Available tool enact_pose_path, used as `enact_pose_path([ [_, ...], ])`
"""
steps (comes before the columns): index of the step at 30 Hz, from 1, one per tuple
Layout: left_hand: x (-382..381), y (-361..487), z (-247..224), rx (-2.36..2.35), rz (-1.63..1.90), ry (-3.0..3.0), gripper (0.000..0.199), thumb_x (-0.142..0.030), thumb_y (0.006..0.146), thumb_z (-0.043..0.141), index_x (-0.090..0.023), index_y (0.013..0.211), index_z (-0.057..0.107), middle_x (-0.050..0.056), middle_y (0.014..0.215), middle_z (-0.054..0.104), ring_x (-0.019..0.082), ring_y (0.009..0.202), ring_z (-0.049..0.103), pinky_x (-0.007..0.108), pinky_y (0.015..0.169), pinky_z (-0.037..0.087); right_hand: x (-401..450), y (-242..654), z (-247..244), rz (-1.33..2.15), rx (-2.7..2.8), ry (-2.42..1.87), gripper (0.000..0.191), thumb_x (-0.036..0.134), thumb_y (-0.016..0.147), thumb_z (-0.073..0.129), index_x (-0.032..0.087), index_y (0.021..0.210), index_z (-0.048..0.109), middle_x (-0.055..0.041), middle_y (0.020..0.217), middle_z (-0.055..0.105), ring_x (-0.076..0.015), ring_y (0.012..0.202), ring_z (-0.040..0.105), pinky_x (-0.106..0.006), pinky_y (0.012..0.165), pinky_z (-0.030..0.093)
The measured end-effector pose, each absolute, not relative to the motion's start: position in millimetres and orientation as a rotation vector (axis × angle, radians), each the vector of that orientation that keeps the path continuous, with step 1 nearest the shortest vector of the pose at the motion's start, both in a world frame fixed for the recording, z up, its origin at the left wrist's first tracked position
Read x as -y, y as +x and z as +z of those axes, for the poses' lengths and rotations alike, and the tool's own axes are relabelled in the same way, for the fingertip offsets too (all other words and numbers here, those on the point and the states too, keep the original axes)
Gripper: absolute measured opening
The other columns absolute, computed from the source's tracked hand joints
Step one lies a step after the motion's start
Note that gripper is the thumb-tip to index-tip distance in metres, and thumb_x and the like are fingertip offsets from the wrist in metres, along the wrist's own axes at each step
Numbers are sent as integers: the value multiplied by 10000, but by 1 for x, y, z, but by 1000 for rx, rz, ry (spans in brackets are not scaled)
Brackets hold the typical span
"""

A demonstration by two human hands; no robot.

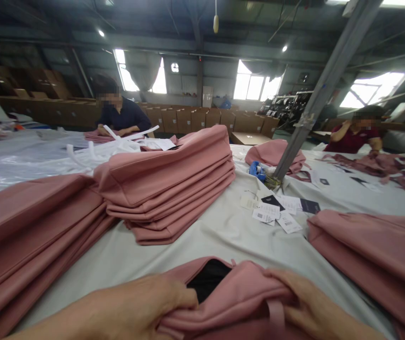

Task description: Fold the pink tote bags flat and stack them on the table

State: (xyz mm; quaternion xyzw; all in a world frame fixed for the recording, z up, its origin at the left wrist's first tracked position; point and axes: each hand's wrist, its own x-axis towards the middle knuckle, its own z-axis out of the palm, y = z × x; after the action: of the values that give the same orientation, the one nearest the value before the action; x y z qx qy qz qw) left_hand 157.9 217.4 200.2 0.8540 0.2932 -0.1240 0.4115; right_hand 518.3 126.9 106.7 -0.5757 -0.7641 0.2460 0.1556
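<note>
Pink smooth-surfaced bag point(239, 293), black fabric lining point(210, 278) showing, toward near edge of white cloth-covered table point(250, 243); left hand point(149, 302) gripping left side of opening, right hand point(303, 302) gripping right end.

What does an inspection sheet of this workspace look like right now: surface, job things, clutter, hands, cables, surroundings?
Surface: wrinkled pale cloth.
Job's things: pink bag, dark lining showing through its opening; folded pink stack beyond it, more pink pieces to left and right.
Clutter: loose paper tags, some overlapping; blue item near the post's foot; white strips behind the stack.
Hands: left hand and right hand both grip the bag, one on each side.
Cables: one cord hanging overhead.
Surroundings: grey post; cartons; people in dark blue and dark red across the table.
</note>
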Motion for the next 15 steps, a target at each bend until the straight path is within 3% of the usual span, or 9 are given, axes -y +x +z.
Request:
enact_pose_path([
  [5,-231,147,220,-562,-414,2013,335,-446,862,537,-299,1139,655,-13,1076,671,189,931,597,223,805,424,-89,532,111,534,2247,-1493,382,318,874,587,331,1256,584,-37,1198,659,-218,1079,628,-300,926,518],
  [8,-255,162,204,-539,-534,1973,440,-522,936,368,-229,1112,646,18,979,663,166,825,575,219,710,432,-84,533,108,497,2321,-1298,373,299,890,543,338,1258,586,-44,1100,699,-212,963,667,-300,835,551],
  [10,-269,183,181,-577,-528,1967,527,-586,929,333,-180,975,665,14,823,631,145,712,534,209,613,406,-89,527,107,550,2362,-1234,351,315,906,510,336,1245,598,-45,1006,723,-205,863,678,-299,774,557],
  [13,-287,226,148,-617,-254,2042,490,-562,901,426,-146,791,660,-16,638,536,112,595,449,203,531,343,-98,513,107,532,2380,-1206,348,384,911,504,349,1245,592,-32,919,735,-198,776,669,-293,741,548],
  [15,-295,257,133,-558,-50,2103,332,-451,856,552,-153,948,665,-1,782,594,112,652,476,204,577,374,-102,506,106,481,2386,-1199,346,424,900,513,346,1225,605,-30,878,736,-191,731,662,-277,712,542],
])
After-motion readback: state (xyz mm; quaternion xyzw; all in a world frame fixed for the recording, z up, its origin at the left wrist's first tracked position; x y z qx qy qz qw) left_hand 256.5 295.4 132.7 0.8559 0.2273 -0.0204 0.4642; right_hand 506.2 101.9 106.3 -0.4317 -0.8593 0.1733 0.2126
